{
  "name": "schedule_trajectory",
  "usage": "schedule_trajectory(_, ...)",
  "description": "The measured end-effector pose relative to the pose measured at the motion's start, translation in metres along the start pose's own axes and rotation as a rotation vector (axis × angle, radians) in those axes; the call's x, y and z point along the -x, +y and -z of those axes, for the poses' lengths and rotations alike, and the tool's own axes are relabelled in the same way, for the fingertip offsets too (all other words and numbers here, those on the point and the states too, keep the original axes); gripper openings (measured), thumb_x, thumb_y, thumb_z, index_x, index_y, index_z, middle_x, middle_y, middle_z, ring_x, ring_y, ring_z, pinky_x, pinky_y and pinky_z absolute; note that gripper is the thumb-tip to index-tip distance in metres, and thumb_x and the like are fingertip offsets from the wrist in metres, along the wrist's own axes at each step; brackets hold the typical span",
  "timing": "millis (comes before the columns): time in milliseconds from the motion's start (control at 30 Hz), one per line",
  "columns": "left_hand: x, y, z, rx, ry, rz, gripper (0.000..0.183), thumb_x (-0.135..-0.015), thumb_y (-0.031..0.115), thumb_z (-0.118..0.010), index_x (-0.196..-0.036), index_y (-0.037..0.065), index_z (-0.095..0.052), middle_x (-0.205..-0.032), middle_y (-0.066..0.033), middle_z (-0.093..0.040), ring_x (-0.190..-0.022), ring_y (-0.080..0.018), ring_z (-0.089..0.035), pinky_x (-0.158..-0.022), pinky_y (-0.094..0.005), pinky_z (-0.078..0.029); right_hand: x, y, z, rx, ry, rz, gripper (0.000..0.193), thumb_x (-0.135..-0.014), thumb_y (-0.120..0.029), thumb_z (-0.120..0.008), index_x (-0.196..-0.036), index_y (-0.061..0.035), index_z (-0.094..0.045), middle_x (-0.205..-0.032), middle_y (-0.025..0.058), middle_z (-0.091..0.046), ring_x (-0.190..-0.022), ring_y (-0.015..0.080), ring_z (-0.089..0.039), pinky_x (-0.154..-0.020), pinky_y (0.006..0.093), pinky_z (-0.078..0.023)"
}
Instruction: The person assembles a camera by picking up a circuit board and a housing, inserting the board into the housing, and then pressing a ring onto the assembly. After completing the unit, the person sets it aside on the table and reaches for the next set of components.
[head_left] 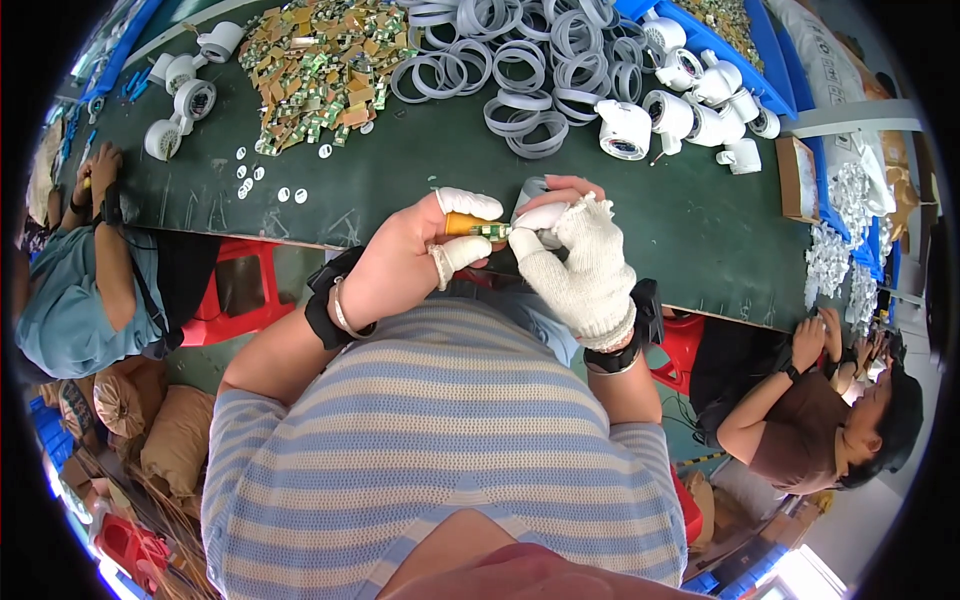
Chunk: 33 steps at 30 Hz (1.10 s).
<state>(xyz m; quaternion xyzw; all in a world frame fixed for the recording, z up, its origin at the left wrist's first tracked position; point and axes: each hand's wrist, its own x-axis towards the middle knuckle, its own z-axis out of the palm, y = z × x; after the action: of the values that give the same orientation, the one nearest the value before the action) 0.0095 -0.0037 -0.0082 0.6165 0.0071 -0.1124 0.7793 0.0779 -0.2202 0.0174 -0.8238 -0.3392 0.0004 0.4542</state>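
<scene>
My left hand (395, 255), with white covers on thumb and forefinger, pinches a small circuit board (490, 231). Its green end with pale parts points right, and its orange-tan part sits between the fingertips. Close against that green end is my right hand (582, 268), in a white knitted glove with cut-off fingertips. Its thumb and forefinger are closed by the board's tip; a grey rounded piece (530, 190) shows behind them. What exactly the right fingertips hold is hidden. Both hands are over the near edge of the dark green table (400, 165).
A heap of small circuit boards (325, 65) lies at the back left, grey rings (520, 75) at the back middle, white round housings (690, 110) to the right. Several white discs (284, 194) lie on the left. Co-workers sit on both sides; a cardboard box (797, 180) stands at right.
</scene>
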Motion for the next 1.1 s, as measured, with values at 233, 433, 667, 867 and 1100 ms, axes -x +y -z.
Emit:
schedule_trajectory(233,0.004,0.001,0.005,-0.296,0.027,0.036,0.024,-0.099,-0.002,-0.068,-0.123,0.002,-0.064,-0.116,-0.0044,-0.07,-0.106,-0.0123,-0.07,-0.093,-0.0284,-0.058,0.0,-0.002,0.002,-0.027,-0.045,-0.051,0.015,-0.08,0.0,-0.078,-0.093,-0.0077,-0.074,-0.107,0.0093,-0.071,-0.126,0.0332,-0.059,-0.091,0.04,-0.053)
schedule_trajectory(433,0.005,-0.006,-0.001,-0.092,0.102,0.024,0.025,-0.098,0.007,-0.074,-0.122,0.004,-0.07,-0.102,-0.0017,-0.073,-0.086,-0.0035,-0.064,-0.072,-0.0226,-0.053,-0.001,-0.004,0.003,0.117,-0.059,0.022,0.014,-0.077,-0.004,-0.081,-0.089,-0.0095,-0.075,-0.117,0.0088,-0.071,-0.127,0.0353,-0.059,-0.093,0.0424,-0.052)
schedule_trajectory(667,0.008,0.0,0.0,-0.214,0.069,-0.015,0.024,-0.1,0.001,-0.07,-0.123,0.002,-0.065,-0.115,-0.0036,-0.072,-0.107,-0.0105,-0.069,-0.093,-0.027,-0.056,0.001,-0.004,-0.003,0.113,0.017,-0.026,0.014,-0.077,-0.005,-0.081,-0.088,-0.0099,-0.075,-0.116,0.0068,-0.071,-0.126,0.0358,-0.059,-0.094,0.0437,-0.052)
schedule_trajectory(867,0.01,0.005,-0.002,-0.216,0.073,0.022,0.024,-0.1,0.001,-0.069,-0.123,0.002,-0.066,-0.115,-0.0041,-0.072,-0.106,-0.0094,-0.069,-0.091,-0.0258,-0.056,0.0,-0.005,0.0,0.111,-0.028,0.001,0.014,-0.076,-0.005,-0.081,-0.088,-0.0105,-0.075,-0.114,0.0063,-0.072,-0.124,0.0356,-0.06,-0.095,0.0442,-0.051)
schedule_trajectory(1100,0.01,0.002,0.003,-0.215,0.043,0.056,0.021,-0.1,0.001,-0.069,-0.121,0.001,-0.066,-0.115,-0.0046,-0.071,-0.107,-0.0116,-0.07,-0.091,-0.0272,-0.057,-0.002,0.0,0.003,0.048,-0.089,0.005,0.013,-0.076,-0.005,-0.081,-0.086,-0.0104,-0.075,-0.113,0.007,-0.072,-0.125,0.0369,-0.059,-0.097,0.0444,-0.05)
